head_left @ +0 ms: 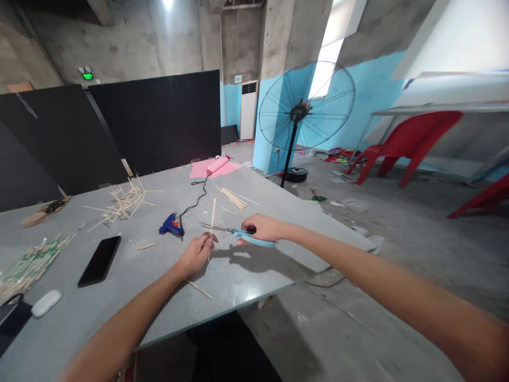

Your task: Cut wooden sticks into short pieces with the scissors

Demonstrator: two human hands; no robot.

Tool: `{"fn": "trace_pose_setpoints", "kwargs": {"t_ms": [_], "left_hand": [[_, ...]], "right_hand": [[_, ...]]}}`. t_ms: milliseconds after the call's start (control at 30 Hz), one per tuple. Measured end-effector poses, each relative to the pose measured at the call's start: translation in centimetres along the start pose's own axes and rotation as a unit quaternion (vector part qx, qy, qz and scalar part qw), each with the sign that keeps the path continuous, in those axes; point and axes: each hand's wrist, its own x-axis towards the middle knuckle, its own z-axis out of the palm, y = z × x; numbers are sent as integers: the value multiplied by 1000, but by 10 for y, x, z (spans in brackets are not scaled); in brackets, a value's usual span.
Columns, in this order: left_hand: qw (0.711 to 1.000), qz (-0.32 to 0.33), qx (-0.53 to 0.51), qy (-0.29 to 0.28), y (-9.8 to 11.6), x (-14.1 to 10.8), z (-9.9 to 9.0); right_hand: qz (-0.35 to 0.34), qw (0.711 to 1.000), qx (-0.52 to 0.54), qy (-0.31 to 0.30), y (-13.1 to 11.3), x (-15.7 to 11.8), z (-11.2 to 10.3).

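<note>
Pinched in my left hand [198, 253] is a thin wooden stick [213, 212], held nearly upright over the grey table. My right hand [264, 228] grips light-blue scissors [252, 237] by the handles. Their blades point left and reach the stick just above my left fingers; whether they have cut into it I cannot tell. A blue glue gun [172, 225] with a black cord lies beyond my left hand. Farther back rests a bundle of loose sticks [234, 198]. A stick structure [128, 201] stands at the left, and a single stick [199, 288] lies near my left wrist.
A black phone [99, 261], a white case [46, 303] and a pile of printed sticks [37, 262] lie on the left of the table [167, 313]. Pink paper [217, 167] is at the back. Beyond the right edge stand a fan [300, 111] and a red chair [409, 140].
</note>
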Motion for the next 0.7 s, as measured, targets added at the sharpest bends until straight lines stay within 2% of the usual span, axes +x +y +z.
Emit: {"fn": "trace_pose_setpoints", "kwargs": {"t_ms": [133, 333, 700], "left_hand": [[999, 3, 41, -2, 2, -1, -1], [999, -18, 37, -5, 5, -2, -1], [994, -14, 106, 4, 7, -2, -3]], "right_hand": [[1, 999, 11, -51, 1, 3, -16], [14, 996, 28, -88, -2, 5, -19], [17, 998, 34, -50, 2, 5, -8]]}}
